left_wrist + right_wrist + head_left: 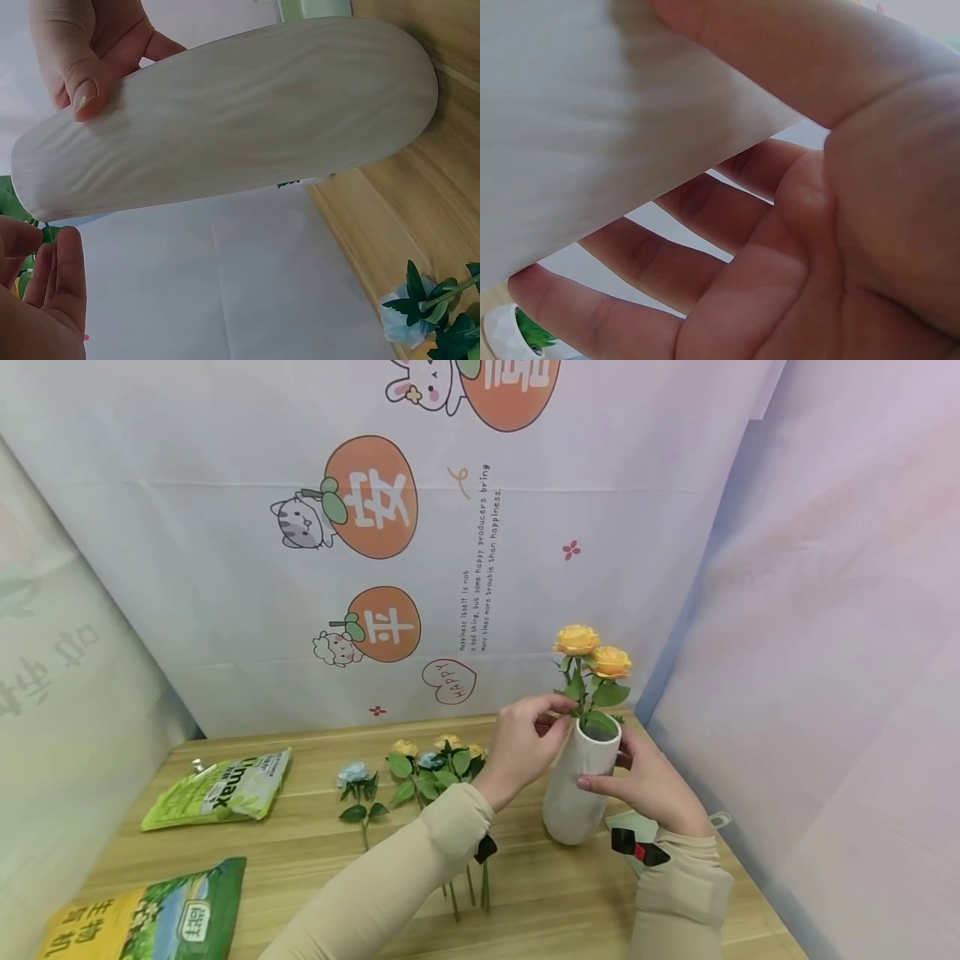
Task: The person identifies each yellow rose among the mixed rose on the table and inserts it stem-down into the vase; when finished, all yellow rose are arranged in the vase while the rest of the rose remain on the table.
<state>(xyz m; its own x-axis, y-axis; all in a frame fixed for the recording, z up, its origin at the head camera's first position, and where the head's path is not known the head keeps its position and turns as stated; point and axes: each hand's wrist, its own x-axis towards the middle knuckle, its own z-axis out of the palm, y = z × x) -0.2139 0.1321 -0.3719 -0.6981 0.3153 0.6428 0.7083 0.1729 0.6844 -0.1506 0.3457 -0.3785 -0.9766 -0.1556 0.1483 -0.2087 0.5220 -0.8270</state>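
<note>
A white ribbed vase (573,802) stands slightly tilted on the wooden table. Two yellow artificial roses (611,662) rise from its mouth, their green leaves at the rim. My left hand (525,739) is at the rim's left side and pinches a rose stem among the leaves; in the left wrist view, its fingertips (69,244) meet green foliage. From the right, my right hand (651,783) grips the upper vase, thumb in front and fingers behind. The right wrist view shows its fingers (652,262) curled against the white vase wall (562,135).
More yellow and blue roses (448,760) lie left of the vase, beside a single blue rose (353,773). Farther left are a green-white bag (225,789) and a yellow-green bag (161,914). A pale green object (632,823) lies behind my right wrist. A small potted plant (514,334) also shows.
</note>
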